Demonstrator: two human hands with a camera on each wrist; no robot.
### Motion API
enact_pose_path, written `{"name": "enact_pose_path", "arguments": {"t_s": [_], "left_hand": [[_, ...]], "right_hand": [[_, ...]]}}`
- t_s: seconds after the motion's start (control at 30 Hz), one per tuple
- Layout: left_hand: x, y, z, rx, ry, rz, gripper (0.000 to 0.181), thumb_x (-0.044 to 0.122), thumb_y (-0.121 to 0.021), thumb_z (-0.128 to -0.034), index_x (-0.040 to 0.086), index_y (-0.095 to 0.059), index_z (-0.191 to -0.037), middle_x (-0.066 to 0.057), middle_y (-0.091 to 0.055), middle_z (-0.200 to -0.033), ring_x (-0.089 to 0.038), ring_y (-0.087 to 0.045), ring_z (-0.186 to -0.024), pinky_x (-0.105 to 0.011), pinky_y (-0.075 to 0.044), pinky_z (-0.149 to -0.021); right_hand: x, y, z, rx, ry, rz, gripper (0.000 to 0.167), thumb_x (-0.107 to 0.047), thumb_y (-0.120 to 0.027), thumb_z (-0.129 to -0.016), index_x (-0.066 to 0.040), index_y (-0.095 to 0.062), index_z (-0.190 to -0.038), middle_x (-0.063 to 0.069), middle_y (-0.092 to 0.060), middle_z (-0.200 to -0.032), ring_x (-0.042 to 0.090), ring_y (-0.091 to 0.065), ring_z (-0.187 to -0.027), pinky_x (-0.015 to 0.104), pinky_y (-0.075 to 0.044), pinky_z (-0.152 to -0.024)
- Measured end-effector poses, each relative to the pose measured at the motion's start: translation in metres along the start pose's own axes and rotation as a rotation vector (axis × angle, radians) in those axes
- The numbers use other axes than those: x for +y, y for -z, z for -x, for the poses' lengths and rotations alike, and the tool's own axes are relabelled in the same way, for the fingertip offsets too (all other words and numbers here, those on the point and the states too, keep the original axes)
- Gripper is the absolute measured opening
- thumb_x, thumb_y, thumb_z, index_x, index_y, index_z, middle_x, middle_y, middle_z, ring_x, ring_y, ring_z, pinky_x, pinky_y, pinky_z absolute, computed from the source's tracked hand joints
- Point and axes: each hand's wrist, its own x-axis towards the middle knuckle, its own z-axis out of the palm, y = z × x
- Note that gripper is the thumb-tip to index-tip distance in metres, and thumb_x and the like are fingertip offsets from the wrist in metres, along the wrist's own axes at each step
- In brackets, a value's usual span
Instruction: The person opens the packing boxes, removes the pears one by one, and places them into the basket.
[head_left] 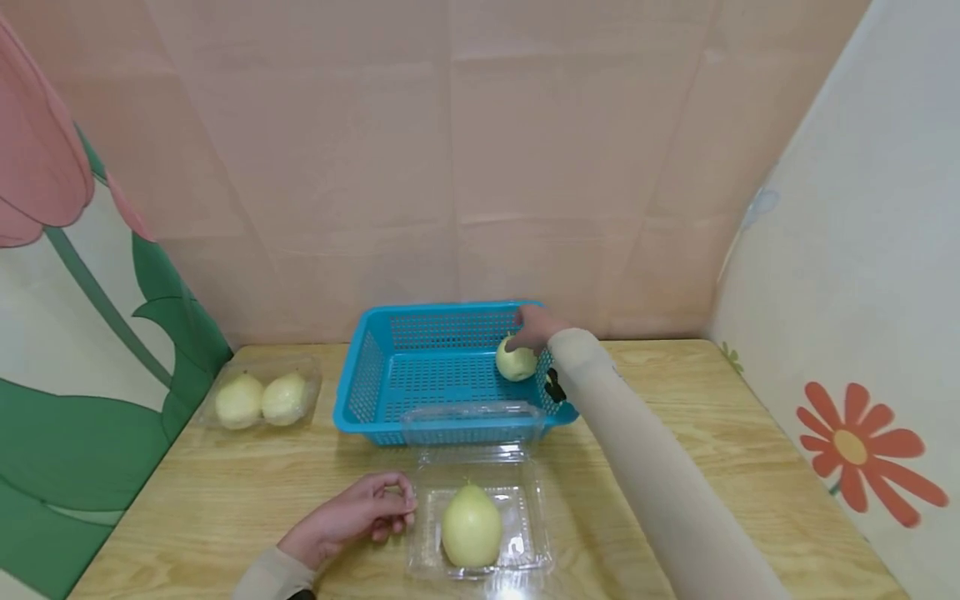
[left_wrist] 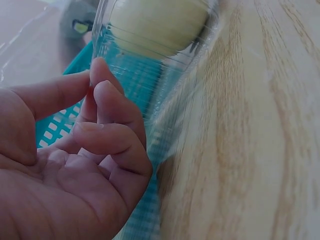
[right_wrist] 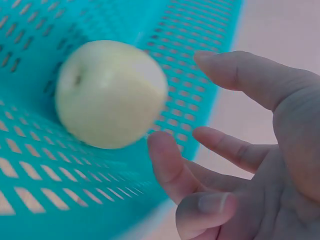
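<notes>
In the head view a yellow-green pear sits in a clear plastic clamshell box whose lid stands folded back toward the basket. My left hand is at the box's left side; in the left wrist view, its thumb and index fingertip pinch the rim of the box. My right hand reaches into the right end of a blue plastic basket. Another pear lies in that basket, and my right fingers are spread beside it, with a gap showing in the right wrist view.
At the left of the wooden table stands another clear clamshell box with two pears inside. A pinkish cloth hangs behind the table. A wall panel with a painted orange flower borders the right side.
</notes>
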Motion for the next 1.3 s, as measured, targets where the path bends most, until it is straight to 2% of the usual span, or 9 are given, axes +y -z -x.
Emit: {"name": "enact_pose_path", "arguments": {"t_s": [0.13, 0.27, 0.4, 0.53, 0.67, 0.77, 1.0, 1.17, 1.3], "left_hand": [[-0.001, -0.002, 0.0, 0.01, -0.001, -0.003, 0.006, 0.013, -0.059, -0.0977, 0.008, -0.056, -0.097, 0.0, -0.065, -0.086, -0.007, -0.053, -0.068, -0.016, -0.04, -0.053], [0.0, -0.004, -0.001, 0.03, -0.002, -0.005, 0.006, 0.013, -0.06, -0.0972, 0.009, -0.056, -0.097, 0.0, -0.065, -0.085, -0.007, -0.052, -0.067, -0.016, -0.04, -0.053], [0.002, -0.006, 0.0, 0.042, -0.011, -0.011, 0.005, 0.012, -0.059, -0.0971, 0.009, -0.055, -0.096, 0.0, -0.065, -0.084, -0.006, -0.052, -0.066, -0.016, -0.04, -0.052], [0.003, -0.007, 0.0, 0.044, -0.022, -0.011, 0.005, 0.011, -0.059, -0.097, 0.008, -0.055, -0.096, 0.0, -0.066, -0.084, -0.006, -0.052, -0.065, -0.016, -0.04, -0.052], [0.003, -0.008, -0.001, 0.045, -0.027, -0.006, 0.006, 0.011, -0.059, -0.0972, 0.007, -0.055, -0.096, 0.0, -0.065, -0.084, -0.005, -0.052, -0.064, -0.016, -0.04, -0.052], [0.002, -0.008, -0.001, 0.048, -0.028, -0.003, 0.007, 0.011, -0.059, -0.0974, 0.007, -0.054, -0.097, 0.0, -0.065, -0.084, -0.004, -0.051, -0.063, -0.016, -0.039, -0.052], [0.002, -0.01, -0.004, 0.056, -0.022, 0.001, 0.008, 0.012, -0.06, -0.0976, 0.007, -0.054, -0.097, -0.001, -0.065, -0.085, -0.005, -0.05, -0.063, -0.016, -0.039, -0.051], [0.002, -0.009, -0.005, 0.058, -0.019, -0.002, 0.008, 0.013, -0.06, -0.0974, 0.007, -0.054, -0.096, 0.0, -0.065, -0.084, -0.005, -0.05, -0.063, -0.016, -0.038, -0.051], [0.002, -0.008, -0.007, 0.056, -0.015, -0.007, 0.009, 0.014, -0.06, -0.0975, 0.008, -0.055, -0.096, 0.001, -0.065, -0.083, -0.005, -0.05, -0.063, -0.016, -0.038, -0.051]], "right_hand": [[0.01, 0.012, 0.008, 0.033, 0.074, -0.082, 0.065, -0.027, -0.076, -0.087, 0.004, -0.048, -0.137, 0.027, -0.05, -0.137, 0.034, -0.069, -0.088, 0.041, -0.058, -0.076], [0.008, 0.023, 0.032, 0.045, 0.137, -0.123, 0.06, -0.022, -0.071, -0.091, 0.006, -0.046, -0.138, 0.028, -0.053, -0.136, 0.04, -0.068, -0.098, 0.042, -0.058, -0.082], [0.008, 0.027, 0.054, 0.11, 0.218, -0.077, 0.052, -0.02, -0.07, -0.091, 0.005, -0.051, -0.133, 0.03, -0.059, -0.127, 0.039, -0.065, -0.105, 0.046, -0.056, -0.086], [0.011, 0.023, 0.075, 0.194, 0.273, -0.012, 0.043, -0.02, -0.072, -0.091, 0.001, -0.058, -0.125, 0.022, -0.067, -0.117, 0.036, -0.064, -0.107, 0.049, -0.054, -0.088], [0.015, 0.016, 0.095, 0.249, 0.33, 0.059, 0.034, -0.021, -0.073, -0.09, -0.002, -0.063, -0.116, 0.015, -0.071, -0.105, 0.031, -0.067, -0.098, 0.049, -0.055, -0.084], [0.019, 0.009, 0.109, 0.259, 0.349, 0.098, 0.028, -0.021, -0.073, -0.089, -0.003, -0.066, -0.11, 0.012, -0.071, -0.098, 0.027, -0.067, -0.091, 0.046, -0.055, -0.079], [0.031, -0.006, 0.139, 0.302, 0.385, 0.224, 0.02, -0.023, -0.073, -0.089, -0.008, -0.069, -0.101, 0.002, -0.069, -0.09, 0.02, -0.064, -0.083, 0.042, -0.054, -0.074], [0.035, -0.013, 0.161, 0.257, 0.408, 0.257, 0.009, -0.023, -0.073, -0.087, -0.017, -0.066, -0.088, -0.007, -0.062, -0.08, 0.01, -0.056, -0.072, 0.033, -0.048, -0.063], [0.034, -0.015, 0.177, 0.128, 0.379, 0.241, 0.008, -0.023, -0.072, -0.09, -0.02, -0.067, -0.085, -0.009, -0.061, -0.078, 0.008, -0.053, -0.069, 0.029, -0.046, -0.059]]}}
